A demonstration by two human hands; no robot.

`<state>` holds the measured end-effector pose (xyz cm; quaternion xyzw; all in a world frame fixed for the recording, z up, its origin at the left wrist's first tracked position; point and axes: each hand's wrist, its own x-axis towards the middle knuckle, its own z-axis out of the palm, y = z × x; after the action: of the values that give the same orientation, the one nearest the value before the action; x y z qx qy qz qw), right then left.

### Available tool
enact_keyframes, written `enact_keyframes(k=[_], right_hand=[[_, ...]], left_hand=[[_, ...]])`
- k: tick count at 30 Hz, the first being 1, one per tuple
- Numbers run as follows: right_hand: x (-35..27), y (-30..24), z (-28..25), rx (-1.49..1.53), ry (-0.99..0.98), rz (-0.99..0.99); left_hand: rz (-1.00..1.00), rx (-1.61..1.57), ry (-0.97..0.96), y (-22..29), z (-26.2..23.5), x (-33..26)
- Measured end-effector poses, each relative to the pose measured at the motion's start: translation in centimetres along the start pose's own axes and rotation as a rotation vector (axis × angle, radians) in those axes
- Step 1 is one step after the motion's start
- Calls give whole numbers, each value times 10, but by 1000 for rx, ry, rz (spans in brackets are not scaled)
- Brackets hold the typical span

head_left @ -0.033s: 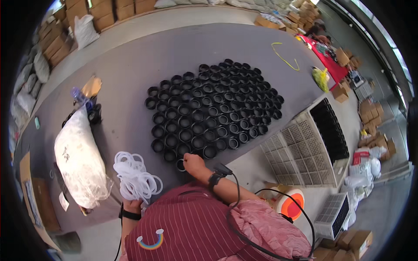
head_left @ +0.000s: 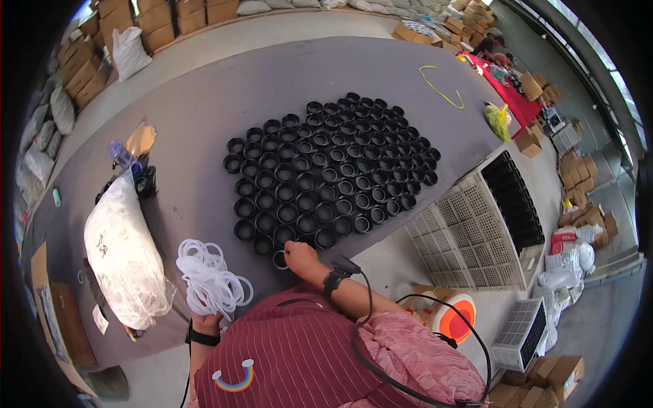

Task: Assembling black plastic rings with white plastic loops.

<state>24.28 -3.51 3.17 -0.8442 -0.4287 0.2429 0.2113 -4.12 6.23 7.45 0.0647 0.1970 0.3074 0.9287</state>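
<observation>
My left hand [head_left: 207, 322] is closed around a loose bunch of thin white rings [head_left: 211, 279], which fans out above the fingers over the table's near edge. At the near edge of a large group of short black cylindrical rings [head_left: 307, 222], my right hand [head_left: 299, 257] has its fingers bent and pressed together on the nearest black ring [head_left: 279, 260]. A pale rim shows in that ring. The hand hides its right side, and the fingertips are partly out of sight. Several black rings in the group also have a lighter inner rim.
A grey table [head_left: 183, 129] carries a full white plastic bag [head_left: 122, 248] at left, a clear bottle [head_left: 122, 154], a yellow cord [head_left: 439, 88] and a yellow-green bag [head_left: 498, 122]. Right of the table stand a grey crate [head_left: 469, 234] of black parts and an orange-and-white bucket [head_left: 457, 318].
</observation>
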Motion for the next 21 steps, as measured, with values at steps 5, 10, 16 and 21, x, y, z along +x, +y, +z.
enact_keyframes(k=[5,10,16,21], right_hand=[[-6,-1,-5,27,43,-41],[-13,-28,-35,737,-127,116],[-49,-71,-72,1291,-470,196],[-53,-68,-78,1234,-422,100]], left_hand=[[227,663,-53,-3,35,-5],[305,582,-398,-15,82,27],[39,96,-184,-27,62,45],[48,47,-128,-31,63,40]])
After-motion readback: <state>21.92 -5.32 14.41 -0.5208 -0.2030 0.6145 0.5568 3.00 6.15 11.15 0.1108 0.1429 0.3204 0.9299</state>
